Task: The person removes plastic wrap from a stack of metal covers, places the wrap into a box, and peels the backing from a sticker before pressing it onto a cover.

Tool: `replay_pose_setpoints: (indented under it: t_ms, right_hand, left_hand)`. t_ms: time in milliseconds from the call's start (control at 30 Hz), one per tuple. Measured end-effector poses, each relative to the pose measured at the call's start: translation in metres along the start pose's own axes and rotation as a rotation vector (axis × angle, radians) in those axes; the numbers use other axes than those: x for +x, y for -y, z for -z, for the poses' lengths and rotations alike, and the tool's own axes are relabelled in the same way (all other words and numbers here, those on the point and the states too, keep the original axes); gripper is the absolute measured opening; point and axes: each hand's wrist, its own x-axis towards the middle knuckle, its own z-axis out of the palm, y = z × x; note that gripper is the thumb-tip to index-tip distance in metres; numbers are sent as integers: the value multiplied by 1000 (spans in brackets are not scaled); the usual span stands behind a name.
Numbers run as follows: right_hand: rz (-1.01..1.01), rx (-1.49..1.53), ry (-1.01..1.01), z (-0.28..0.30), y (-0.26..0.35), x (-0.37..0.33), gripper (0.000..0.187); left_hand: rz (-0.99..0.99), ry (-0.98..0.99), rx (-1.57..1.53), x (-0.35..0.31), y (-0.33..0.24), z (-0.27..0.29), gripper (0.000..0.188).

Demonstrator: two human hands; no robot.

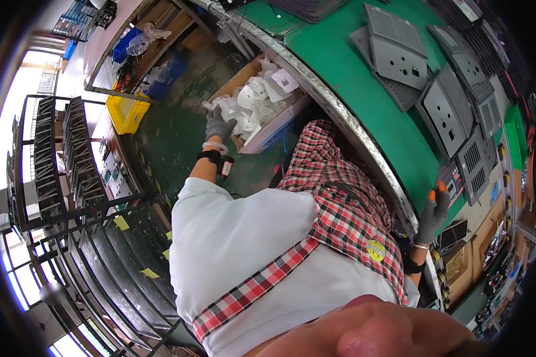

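Note:
My left hand (220,127), in a grey glove, reaches out beside a cardboard box (274,122) on the floor. Its fingers look apart, and I make out nothing held in them. Crumpled clear plastic bags and white scraps (253,98) fill the box, right by the fingertips. On the other side, my right hand (433,219) wears a grey glove with orange fingertips. Its fingers stretch out over the edge of the green workbench (339,71), holding nothing. Close to those fingertips is a small panel with red and dark markings (451,183).
Grey metal panels with cutouts (396,56) lie stacked along the bench, more of them (446,110) further right. A yellow bin (127,113) sits on the floor at the left. Black racks (56,154) stand far left. Small-parts boxes (458,265) line the right side.

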Motion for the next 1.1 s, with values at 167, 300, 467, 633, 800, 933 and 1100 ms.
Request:
replay_pose_setpoints:
  t_ms: [167,300,467,633,800,933,1100]
  right_hand:
    - [301,-214,34,-21,32,-2,28]
    - [265,-238,45,-32,51,-8,27]
    - [349,-396,69,-57,65,-6,27]
    - [378,-520,100,-92,79,12,31]
    - [420,-533,47,-105,88,19,31]
    - [359,-531,59,-106,84,16,32]
    - [411,-574,104,-106,89,18,31]
  left_hand:
    - [-188,-35,-68,40,-27,-32,86]
    - [-348,-103,-136,85,-77,-52,75]
    - [-336,-184,-159,132,-133,-73,64]
    - [-262,-124,-27,164,-149,-113,56]
    - [-38,287,-32,174,-131,-161,67]
    - [-57,292,-37,189,-121,-192,71]
    - [-194,445,157,249,-117,-207,63]
